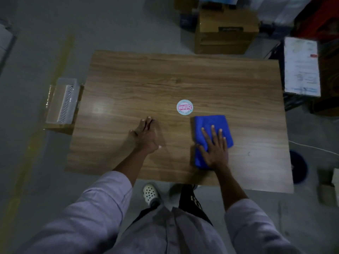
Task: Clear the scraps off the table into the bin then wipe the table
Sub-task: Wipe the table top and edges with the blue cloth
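While the right hand (214,146) lies flat with fingers spread, pressing on the folded blue cloth (207,121) near the front edge of the table (128,79), the left hand (145,136) rests on the wood beside it, fingers straight and together, holding nothing. Just beyond the cloth lies a round pink-and-white disc (185,107). Farther left, a clear plastic bin (62,101) stands against the table side, and cardboard boxes (225,32) sit beyond the far edge.

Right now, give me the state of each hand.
Left hand: open, fingers straight, holding nothing.
Right hand: open, pressing flat on the blue cloth.
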Available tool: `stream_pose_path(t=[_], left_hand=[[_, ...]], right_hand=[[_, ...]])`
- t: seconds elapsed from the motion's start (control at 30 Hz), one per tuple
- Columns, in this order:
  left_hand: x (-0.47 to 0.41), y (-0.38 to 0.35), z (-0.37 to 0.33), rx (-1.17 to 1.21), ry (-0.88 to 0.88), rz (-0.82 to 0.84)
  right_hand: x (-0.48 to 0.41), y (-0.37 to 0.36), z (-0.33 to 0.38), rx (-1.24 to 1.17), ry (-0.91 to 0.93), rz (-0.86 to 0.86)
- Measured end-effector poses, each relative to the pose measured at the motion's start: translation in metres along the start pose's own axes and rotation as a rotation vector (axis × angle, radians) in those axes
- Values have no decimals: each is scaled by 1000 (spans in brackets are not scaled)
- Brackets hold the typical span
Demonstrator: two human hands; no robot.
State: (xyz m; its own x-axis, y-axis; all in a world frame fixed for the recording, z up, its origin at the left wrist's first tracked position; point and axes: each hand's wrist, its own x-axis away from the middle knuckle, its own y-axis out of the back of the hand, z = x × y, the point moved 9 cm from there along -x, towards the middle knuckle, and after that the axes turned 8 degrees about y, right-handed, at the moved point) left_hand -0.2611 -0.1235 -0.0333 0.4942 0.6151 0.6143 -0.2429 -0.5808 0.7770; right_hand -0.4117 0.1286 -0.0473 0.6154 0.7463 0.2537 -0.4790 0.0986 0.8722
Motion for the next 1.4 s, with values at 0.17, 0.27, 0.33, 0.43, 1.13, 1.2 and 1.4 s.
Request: stream_pose_path(t=[0.17, 0.27, 0.33, 0.43, 1.13, 1.2, 1.4], left_hand=[[-14, 4, -47, 133, -146, -51], [-31, 8, -56, 307, -166, -168], [-44, 11, -59, 335, -167, -273], [-59, 24, -55, 365, -184, -447], [-96, 40, -92, -226, -142, -531], [-100, 43, -105, -275, -228, -497], [-113, 55, -126, -67, 17, -532]], right_hand=[[-66, 22, -16, -55, -350, -150], [-114, 11, 24, -43, -365, -168], [-136, 0, 69, -17, -173, -177], [-126, -26, 111, 14, 128, -70], [-211, 28, 76, 132, 181, -186], [-179, 20, 73, 124, 314, -123], [-146, 64, -50, 149, 21, -231]])
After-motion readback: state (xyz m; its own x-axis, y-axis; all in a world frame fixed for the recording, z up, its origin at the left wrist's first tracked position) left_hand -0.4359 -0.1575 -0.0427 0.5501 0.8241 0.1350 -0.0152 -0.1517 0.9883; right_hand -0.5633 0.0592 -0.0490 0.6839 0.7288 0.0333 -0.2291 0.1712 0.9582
